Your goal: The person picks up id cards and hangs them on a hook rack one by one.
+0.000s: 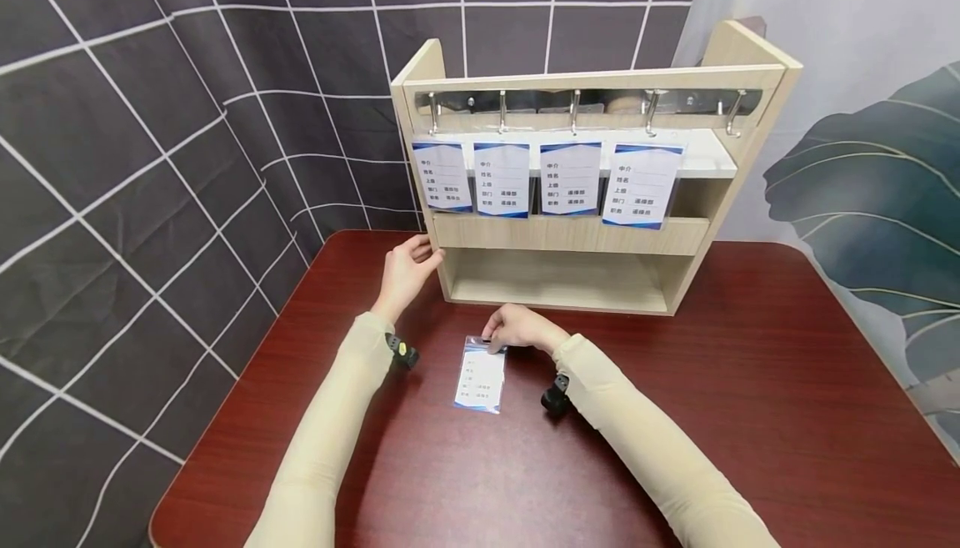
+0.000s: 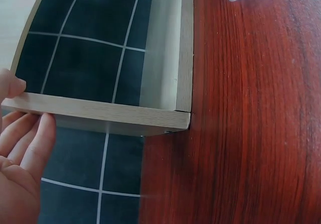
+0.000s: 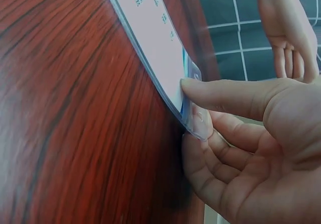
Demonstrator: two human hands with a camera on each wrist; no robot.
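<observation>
My right hand [image 1: 517, 328] pinches the top edge of a clear plastic badge holder [image 1: 480, 377] between thumb and fingers. In the right wrist view the thumb lies on the front of this badge holder [image 3: 150, 38], with fingers beneath its clear top strip. Its white card has blue corners and printed text, and its lower part lies close over the table. At the left, my left hand [image 1: 408, 273] holds the side panel of a pale wooden shelf [image 1: 570, 235]. The left wrist view shows the thumb on one face of this panel [image 2: 100, 108] and fingers on the other.
Several similar badge holders [image 1: 502, 181] hang in a row from metal hooks [image 1: 575, 110] on the shelf's upper rail. The last hook at the right [image 1: 735, 112] carries no badge. Below is a reddish-brown table [image 1: 675, 414]; a dark grid-patterned curtain [image 1: 150, 198] stands behind and left.
</observation>
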